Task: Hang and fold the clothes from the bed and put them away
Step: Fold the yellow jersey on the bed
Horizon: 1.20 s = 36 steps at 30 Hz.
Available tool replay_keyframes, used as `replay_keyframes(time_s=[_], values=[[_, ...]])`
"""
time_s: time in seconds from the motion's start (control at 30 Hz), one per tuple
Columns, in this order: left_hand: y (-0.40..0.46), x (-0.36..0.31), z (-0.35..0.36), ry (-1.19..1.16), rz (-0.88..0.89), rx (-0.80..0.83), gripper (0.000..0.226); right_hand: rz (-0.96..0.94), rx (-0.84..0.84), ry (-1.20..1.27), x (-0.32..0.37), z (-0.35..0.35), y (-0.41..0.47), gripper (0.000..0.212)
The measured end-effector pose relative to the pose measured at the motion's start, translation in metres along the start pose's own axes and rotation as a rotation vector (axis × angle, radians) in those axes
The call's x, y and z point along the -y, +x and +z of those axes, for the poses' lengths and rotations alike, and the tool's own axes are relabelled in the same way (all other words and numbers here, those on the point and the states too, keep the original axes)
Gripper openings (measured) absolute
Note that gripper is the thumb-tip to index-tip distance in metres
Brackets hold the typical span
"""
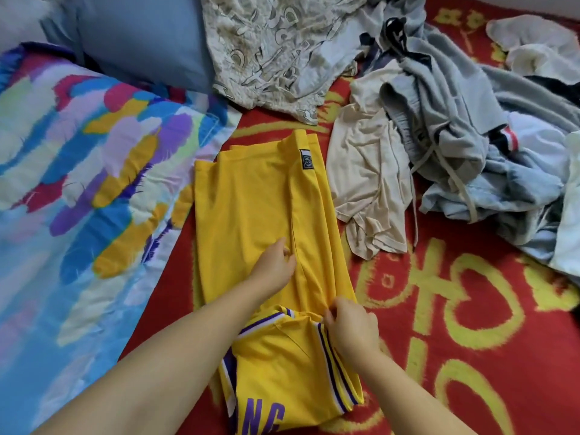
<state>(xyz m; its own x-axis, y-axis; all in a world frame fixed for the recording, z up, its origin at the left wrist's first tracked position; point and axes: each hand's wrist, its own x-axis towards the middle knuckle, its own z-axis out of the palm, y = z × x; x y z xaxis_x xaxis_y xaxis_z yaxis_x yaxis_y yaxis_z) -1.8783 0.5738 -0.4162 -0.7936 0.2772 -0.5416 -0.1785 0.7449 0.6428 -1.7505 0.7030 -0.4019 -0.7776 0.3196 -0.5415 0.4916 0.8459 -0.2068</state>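
Running along the left edge, a feather-print quilt (78,171) in blue, purple and mustard covers that side of the bed, its right hem stopping just beside the yellow jersey (251,202). Behind it a blue pillow (141,36) leans at the top, touching a beige patterned cloth (266,48) that spills down toward the jersey's far end without quite reaching it.

The jersey lies lengthwise in the middle on the red and yellow blanket (470,340), folded into a long strip with a small dark label near its far right corner. Its near end, with purple-and-white striped trim and purple letters, is turned over toward the person. The left hand (276,262) rests on the middle of the strip, fingers curled and pinching a lengthwise fold of the fabric. The right hand (351,324) pinches the jersey's right edge where the striped armhole meets the fold, fingers bent around the cloth.

Right of the jersey, a crumpled cream shirt (367,177) lies just beside it, nearly touching its long edge. Farther right a heap of grey and pale blue clothes (470,127) with loose drawstrings fills the upper right corner. Bare blanket lies open in the lower right, beside the right forearm.
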Motion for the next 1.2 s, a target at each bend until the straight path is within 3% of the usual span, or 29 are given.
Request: replay_keyframes(time_s=[0.17,0.27,0.3,0.37,0.47,0.53,0.6,0.67,0.73,0.8,0.93,0.97,1.03,1.13,1.2], values=[[0.065,-0.059,0.013,-0.473,-0.094,0.071,0.06,0.183,-0.193,0.193,-0.036,0.005,-0.013,0.019],[0.072,-0.082,0.028,-0.29,0.05,0.224,0.061,0.233,-0.128,0.254,-0.058,0.009,-0.015,0.017],[0.072,-0.083,0.03,-0.149,0.127,0.195,0.056,0.226,-0.099,0.279,-0.06,0.008,-0.012,0.017],[0.076,-0.078,0.025,-0.002,0.212,-0.034,0.043,0.213,-0.068,0.312,-0.056,0.002,-0.003,0.016],[0.092,-0.069,0.001,-0.087,0.005,-0.384,0.033,0.161,-0.079,0.284,-0.043,-0.002,0.003,0.036],[0.111,-0.069,-0.015,-0.104,-0.196,-0.353,0.039,0.084,-0.058,0.166,-0.035,0.0,0.002,0.048],[0.124,-0.073,-0.025,-0.04,-0.293,-0.217,0.052,0.003,-0.03,0.035,-0.029,0.007,0.002,0.042],[0.132,-0.075,-0.027,0.1,-0.285,-0.152,0.057,-0.019,-0.024,-0.011,-0.029,0.012,0.005,0.032],[0.138,-0.073,-0.028,0.29,-0.201,-0.159,0.045,-0.012,-0.06,0.01,-0.032,0.013,0.008,0.029],[0.143,-0.07,-0.031,0.364,-0.102,-0.24,0.032,-0.02,-0.117,0.056,-0.036,0.015,0.01,0.029],[0.146,-0.08,-0.034,0.198,0.139,-0.565,0.021,-0.003,-0.22,0.176,-0.039,0.022,0.006,0.028],[0.148,-0.087,-0.034,0.181,0.203,-0.556,0.02,-0.001,-0.233,0.177,-0.039,0.023,0.005,0.027],[0.154,-0.096,-0.03,0.215,0.242,-0.38,0.023,0.014,-0.245,0.183,-0.039,0.022,0.006,0.025],[0.151,-0.095,-0.02,0.33,0.136,-0.063,0.059,0.024,-0.221,0.157,-0.037,0.013,0.008,0.029],[0.13,-0.083,-0.014,0.377,0.202,-0.037,0.066,-0.06,-0.233,0.116,-0.036,0.001,0.003,0.044]])
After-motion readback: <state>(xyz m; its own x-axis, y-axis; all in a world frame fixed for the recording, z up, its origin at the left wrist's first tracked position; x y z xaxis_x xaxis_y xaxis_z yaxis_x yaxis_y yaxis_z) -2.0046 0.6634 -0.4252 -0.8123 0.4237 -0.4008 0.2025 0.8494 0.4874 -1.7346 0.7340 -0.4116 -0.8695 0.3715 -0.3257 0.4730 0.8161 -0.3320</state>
